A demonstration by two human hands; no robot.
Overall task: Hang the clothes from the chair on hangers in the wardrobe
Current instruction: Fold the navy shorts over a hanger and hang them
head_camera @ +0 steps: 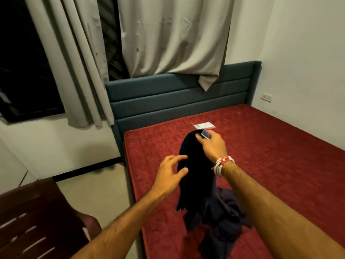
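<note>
A dark navy garment (196, 176) hangs in the air over the red mattress (270, 156), its lower part heaped on the bed (220, 221). My right hand (212, 144) pinches the garment's top edge near a small label and holds it up. My left hand (172, 170) is just left of the hanging cloth, fingers spread and relaxed, thumb and fingertips at its edge, holding nothing. The dark brown plastic chair (37, 217) stands at the lower left with no clothes visible on it. No hanger or wardrobe is in view.
A teal padded headboard (168, 98) backs the bed under grey curtains (168, 34). A small white and pink packet (203, 125) lies on the mattress beyond my right hand. Pale floor (97, 193) runs between chair and bed. A wall socket (266, 97) sits at right.
</note>
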